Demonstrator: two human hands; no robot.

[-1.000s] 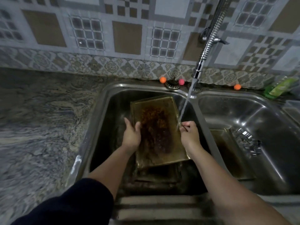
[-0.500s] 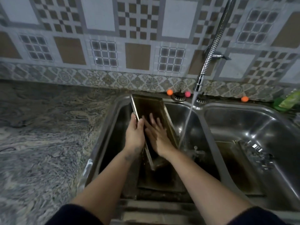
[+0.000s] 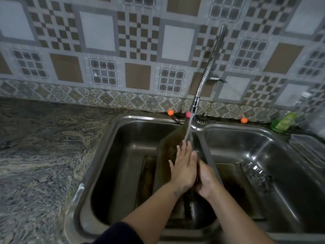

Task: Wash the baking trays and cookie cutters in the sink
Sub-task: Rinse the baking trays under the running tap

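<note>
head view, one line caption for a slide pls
Left hand flat on a baking tray, right hand behind it, under the running faucet.

The left basin is split by a baking tray held on edge near its right wall; the left hand lies flat on the tray's left face and the right hand is behind it against the divider, so that side is crowded. To the tray's left the basin stands open above another tray lying flat on the floor. The faucet hose slants down over the divider and its water stream falls onto the fingers. In the right basin, a flat tray and metal cutters cover the floor; above them is open. The bench at left is open.
</note>
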